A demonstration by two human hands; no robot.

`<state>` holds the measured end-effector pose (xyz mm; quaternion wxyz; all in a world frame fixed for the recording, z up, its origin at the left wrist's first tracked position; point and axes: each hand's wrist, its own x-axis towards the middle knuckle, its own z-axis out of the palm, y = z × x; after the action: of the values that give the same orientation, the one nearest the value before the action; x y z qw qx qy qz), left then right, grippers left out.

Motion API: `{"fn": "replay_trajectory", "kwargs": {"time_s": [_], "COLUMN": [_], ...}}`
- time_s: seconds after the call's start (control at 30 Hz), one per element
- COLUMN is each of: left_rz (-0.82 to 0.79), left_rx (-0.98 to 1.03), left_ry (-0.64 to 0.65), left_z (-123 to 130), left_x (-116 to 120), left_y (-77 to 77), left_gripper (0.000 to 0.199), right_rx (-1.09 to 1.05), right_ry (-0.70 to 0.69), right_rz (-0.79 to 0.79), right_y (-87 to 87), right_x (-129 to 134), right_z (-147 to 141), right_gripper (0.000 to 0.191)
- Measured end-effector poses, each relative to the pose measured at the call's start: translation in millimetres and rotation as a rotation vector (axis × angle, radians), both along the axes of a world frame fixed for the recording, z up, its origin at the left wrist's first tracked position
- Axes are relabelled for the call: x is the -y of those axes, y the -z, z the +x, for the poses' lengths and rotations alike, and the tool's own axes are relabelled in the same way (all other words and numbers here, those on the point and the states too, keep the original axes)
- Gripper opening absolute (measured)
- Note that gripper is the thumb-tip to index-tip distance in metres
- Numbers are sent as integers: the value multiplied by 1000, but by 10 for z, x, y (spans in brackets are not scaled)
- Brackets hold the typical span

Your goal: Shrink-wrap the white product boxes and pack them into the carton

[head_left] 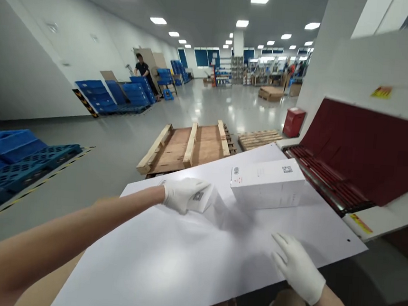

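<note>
White cotton gloves covered both of the person's hands as they worked at a broad white table beside a machine with a dark red curtain and a roller conveyor. The left hand had its fingers curled around the end of a small white box with a printed label, gripping it where it sat on the table top. The right hand lay flat on the table, fingers spread and holding nothing, well apart from either carton. A larger white box lay on its side just beside the conveyor's mouth, close to the small one but seemingly not touching it. Judging by this, one carton was already placed near the rollers, though not yet on them, and the small one was only just gripped, so most of the handling seemed left to do. Wooden pallets lay on the floor beyond the table, blue crates lined the wall, and another person stood far off
</note>
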<state>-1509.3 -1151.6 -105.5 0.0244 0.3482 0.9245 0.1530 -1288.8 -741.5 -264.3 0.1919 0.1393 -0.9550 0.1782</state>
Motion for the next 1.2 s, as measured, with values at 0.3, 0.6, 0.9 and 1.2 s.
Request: {"fn": "replay_trajectory", "kwargs": {"time_s": [0.3,0.6,0.9,1.2], "left_rz": [-285,-120,188,282], "left_rx": [-231,-336,52,0], "left_ry": [779,649,-316,-544], "left_z": [1215,1503,265,236], "left_x": [278,744,601,409], "left_y": [-42,38,238,831], "left_gripper": [110,94,61,55], "right_rx": [36,298,345,17], "right_ry": [-34,15,247,194], "right_rz": [625,733,519,227], "right_y": [-1981,-2179,-1764,-1326], "right_x": [-273,-68,1536,1570], "right_z": [-1429,-1697,-837,-319], "right_gripper": [113,117,80,61]}}
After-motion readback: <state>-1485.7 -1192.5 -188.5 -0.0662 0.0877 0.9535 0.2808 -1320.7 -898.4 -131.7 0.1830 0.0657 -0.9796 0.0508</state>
